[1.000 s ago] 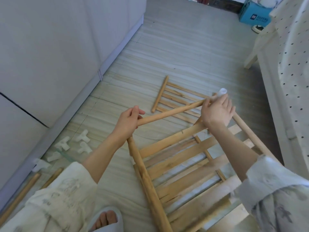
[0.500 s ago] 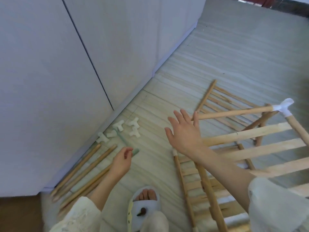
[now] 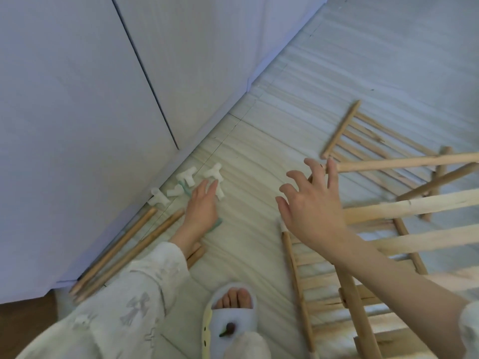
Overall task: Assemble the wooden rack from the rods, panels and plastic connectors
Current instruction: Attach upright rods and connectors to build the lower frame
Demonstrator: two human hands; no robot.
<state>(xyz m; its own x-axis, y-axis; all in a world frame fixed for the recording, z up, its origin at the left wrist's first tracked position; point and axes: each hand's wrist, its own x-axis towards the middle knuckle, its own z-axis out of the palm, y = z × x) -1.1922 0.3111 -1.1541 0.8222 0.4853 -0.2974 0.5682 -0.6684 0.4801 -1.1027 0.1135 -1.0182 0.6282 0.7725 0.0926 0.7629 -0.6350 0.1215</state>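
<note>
Left hand: fingers straight, tips touching white plastic connectors at 10 o'clock on floor | Right hand: fingers spread, holding nothing, partly hiding rack frame, cut off at 3 o'clock.

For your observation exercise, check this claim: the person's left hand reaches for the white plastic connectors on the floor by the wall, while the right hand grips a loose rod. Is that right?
Not quite. The head view shows the right hand open with fingers spread, gripping nothing. The left hand does reach to the white plastic connectors on the floor by the wall.
</note>
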